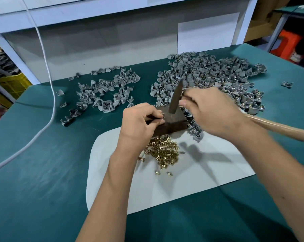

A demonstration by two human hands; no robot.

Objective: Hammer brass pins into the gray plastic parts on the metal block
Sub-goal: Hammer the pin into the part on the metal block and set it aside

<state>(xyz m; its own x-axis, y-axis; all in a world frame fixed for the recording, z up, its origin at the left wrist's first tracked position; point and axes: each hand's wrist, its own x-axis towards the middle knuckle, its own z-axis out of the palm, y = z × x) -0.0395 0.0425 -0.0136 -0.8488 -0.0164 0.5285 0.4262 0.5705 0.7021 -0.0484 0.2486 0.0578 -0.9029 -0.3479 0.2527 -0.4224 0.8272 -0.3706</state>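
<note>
A dark metal block (172, 124) stands at the far edge of a pale mat (209, 172). My left hand (139, 121) pinches a small gray plastic part (162, 114) at the block's left top edge. My right hand (210, 110) grips a wooden-handled hammer (279, 128) close to its head. The blurred metal hammer head (176, 96) points down just above the block's top. A heap of brass pins (162, 152) lies on the mat in front of the block.
A large pile of gray parts (209, 74) with brass pins spreads behind and right of the block. A smaller pile of gray parts (104, 91) lies at the back left. A white cable (51, 95) runs down the left over the green table.
</note>
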